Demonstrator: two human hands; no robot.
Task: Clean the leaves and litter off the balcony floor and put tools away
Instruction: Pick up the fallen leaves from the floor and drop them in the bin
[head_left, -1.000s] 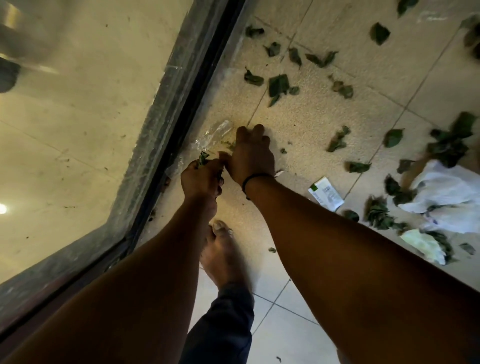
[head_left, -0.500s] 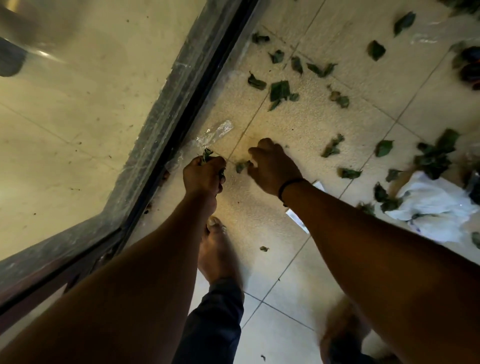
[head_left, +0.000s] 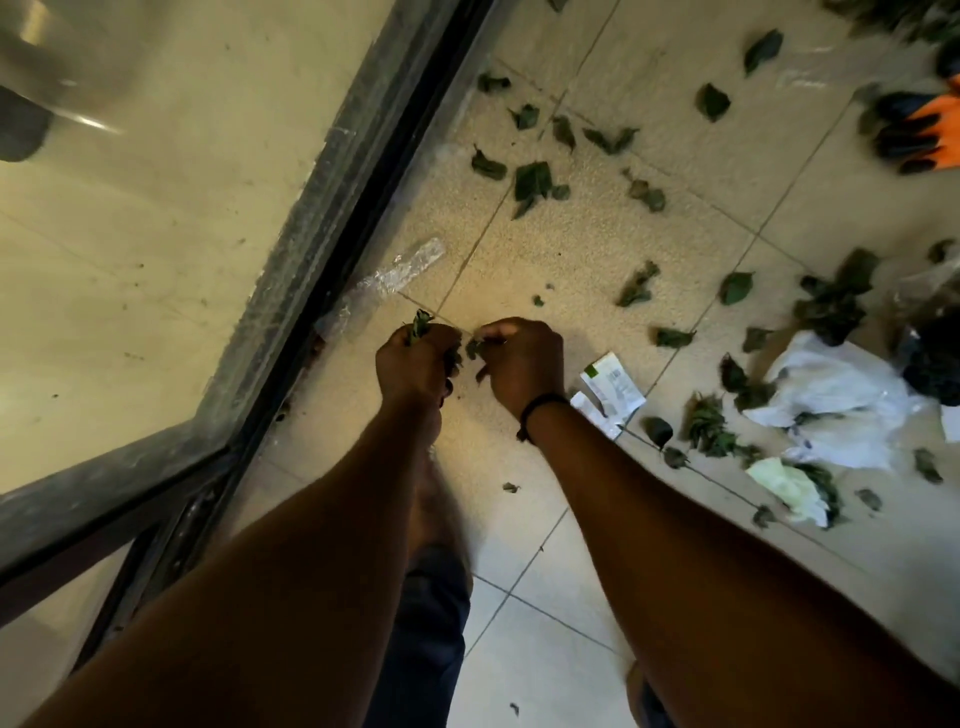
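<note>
Hands together again, left hand (head_left: 415, 358) fisted round leaves (head_left: 418, 326), right hand (head_left: 522, 361) pinching leaf (head_left: 474, 347).

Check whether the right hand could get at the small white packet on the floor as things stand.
Probably yes. The white packet lies flat on bare tile just right of the right hand, nothing covering it. But that hand is closed on a leaf it is passing toward the left hand, so it would need freeing first.

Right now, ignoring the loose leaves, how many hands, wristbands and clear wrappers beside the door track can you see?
Hands: 2, left hand and right hand, both gripping leaves
Black wristband: 1
Clear wrapper: 1
Total: 4
</note>
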